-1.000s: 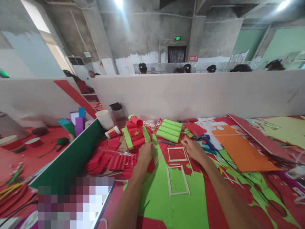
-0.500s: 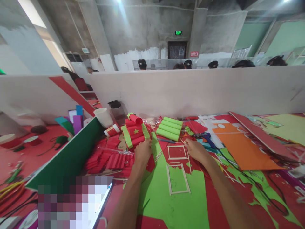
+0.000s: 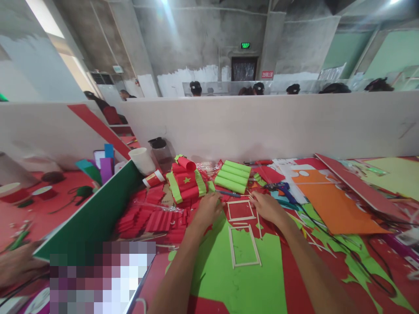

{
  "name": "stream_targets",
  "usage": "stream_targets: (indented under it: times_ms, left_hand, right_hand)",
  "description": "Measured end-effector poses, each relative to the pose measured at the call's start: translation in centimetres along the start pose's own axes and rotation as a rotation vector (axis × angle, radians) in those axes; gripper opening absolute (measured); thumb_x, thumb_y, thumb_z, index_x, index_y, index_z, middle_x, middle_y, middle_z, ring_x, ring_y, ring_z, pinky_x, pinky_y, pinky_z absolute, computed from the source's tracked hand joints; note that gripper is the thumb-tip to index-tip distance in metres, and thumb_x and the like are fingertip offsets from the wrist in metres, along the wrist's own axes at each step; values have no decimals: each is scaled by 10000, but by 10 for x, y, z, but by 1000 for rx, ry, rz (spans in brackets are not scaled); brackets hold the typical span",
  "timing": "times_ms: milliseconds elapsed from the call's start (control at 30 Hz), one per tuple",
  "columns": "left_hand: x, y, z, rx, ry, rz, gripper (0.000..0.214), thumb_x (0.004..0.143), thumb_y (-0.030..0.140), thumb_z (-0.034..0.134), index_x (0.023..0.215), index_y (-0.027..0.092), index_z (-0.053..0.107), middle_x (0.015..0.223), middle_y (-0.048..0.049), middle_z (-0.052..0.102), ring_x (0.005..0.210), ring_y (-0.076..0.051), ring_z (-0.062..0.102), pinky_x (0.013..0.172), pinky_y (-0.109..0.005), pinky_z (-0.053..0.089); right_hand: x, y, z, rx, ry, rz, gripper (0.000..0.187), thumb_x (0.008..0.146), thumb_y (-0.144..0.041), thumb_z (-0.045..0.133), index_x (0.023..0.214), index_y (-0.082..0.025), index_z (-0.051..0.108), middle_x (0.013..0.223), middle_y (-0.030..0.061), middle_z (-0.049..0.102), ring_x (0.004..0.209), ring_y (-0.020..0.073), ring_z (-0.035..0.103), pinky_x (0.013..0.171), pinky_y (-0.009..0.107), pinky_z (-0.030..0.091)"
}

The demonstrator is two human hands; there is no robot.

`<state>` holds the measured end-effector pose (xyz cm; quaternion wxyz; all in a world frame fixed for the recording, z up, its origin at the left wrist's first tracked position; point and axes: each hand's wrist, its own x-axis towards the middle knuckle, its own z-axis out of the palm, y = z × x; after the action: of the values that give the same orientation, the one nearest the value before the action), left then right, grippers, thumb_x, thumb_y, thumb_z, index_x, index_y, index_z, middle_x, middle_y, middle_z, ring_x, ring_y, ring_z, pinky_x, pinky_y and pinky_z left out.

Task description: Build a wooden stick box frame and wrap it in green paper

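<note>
Curled in, the fingers of my left hand (image 3: 209,208) rest just left of a small rectangle of pale wooden sticks (image 3: 241,219); what they hold, if anything, is hidden. My right hand (image 3: 264,205) is closed in a pinch at that rectangle's upper right corner, and I cannot make out what is in it. A larger stick rectangle (image 3: 232,247) lies nearer me on a green sheet (image 3: 209,279), with short loose sticks between the two. Another loose stick (image 3: 259,226) lies below my right hand. Behind my hands is a row of green paper rolls (image 3: 232,175).
A red-and-green paper model (image 3: 186,179) with a star stands at the left, by folded red paper pieces (image 3: 160,221). Scissors (image 3: 278,186) and an orange sheet (image 3: 330,205) lie to the right. Another person's hand (image 3: 18,264) is beyond the green board (image 3: 91,213).
My left hand has moved right, towards the small stick rectangle, which has shifted slightly left. My right hand has moved slightly left. Another person's hand has come in at the lower left.
</note>
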<state>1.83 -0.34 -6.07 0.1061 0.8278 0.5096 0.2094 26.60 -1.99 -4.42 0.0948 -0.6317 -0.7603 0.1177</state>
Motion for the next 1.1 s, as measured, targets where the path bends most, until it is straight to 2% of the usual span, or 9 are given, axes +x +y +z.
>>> stream_targets:
  times_ms: [133, 267, 400, 533, 700, 867, 1100]
  left_hand:
    - [-3, 8, 0, -64, -94, 108, 467, 813, 457, 585, 1206, 209, 538, 1154, -87, 612, 1120, -244, 518, 948, -346, 388]
    - [-6, 10, -3, -90, -200, 140, 661, 733, 459, 679, 1314, 243, 450, 1286, -68, 545, 1215, -245, 458, 1060, -368, 287]
    - [-7, 8, -3, -99, -243, 163, 703, 745, 424, 678, 1366, 269, 388, 1335, -60, 510, 1266, -237, 419, 1113, -401, 207]
    - [-6, 6, -1, -101, -257, 162, 720, 768, 408, 655, 1397, 254, 342, 1391, -81, 457, 1301, -244, 383, 1125, -419, 186]
    - [-7, 7, 0, -103, -273, 177, 731, 805, 425, 604, 1434, 259, 271, 1501, -75, 294, 1385, -237, 237, 1142, -423, 136]
    - [-8, 6, 2, -101, -294, 188, 710, 824, 463, 562, 1436, 253, 268, 1476, -73, 345, 1378, -248, 251, 1141, -450, 129]
    - [-9, 5, 1, -96, -305, 196, 712, 830, 473, 545, 1443, 269, 245, 1484, -63, 333, 1382, -249, 241, 1140, -453, 119]
  right_hand:
    - [-2, -1, -2, 18, -10, 5, 179, 950, -294, 378, 918, -199, 527, 866, 56, 690, 792, 177, 619, 590, 244, 270]
    - [-4, -1, -5, -14, -1, 16, 214, 953, -298, 351, 906, -192, 531, 850, 69, 684, 760, 186, 616, 568, 255, 258]
    - [-4, 3, -4, -135, -24, 74, 217, 944, -288, 359, 933, -185, 550, 832, 95, 678, 749, 216, 614, 549, 275, 235]
    - [-5, 10, -2, -203, -14, 120, 175, 918, -274, 418, 961, -180, 559, 891, 124, 676, 789, 234, 616, 562, 278, 241]
    - [-4, 10, -4, -50, 38, 51, 145, 911, -267, 437, 880, -192, 557, 780, 59, 671, 742, 188, 607, 591, 255, 272]
    - [1, 7, -3, 67, 150, -5, 119, 882, -264, 498, 803, -197, 557, 755, 24, 656, 734, 166, 588, 619, 236, 293]
    - [7, 7, 5, 114, 211, 28, 33, 817, -210, 580, 792, -208, 559, 779, 2, 664, 733, 155, 592, 622, 225, 319]
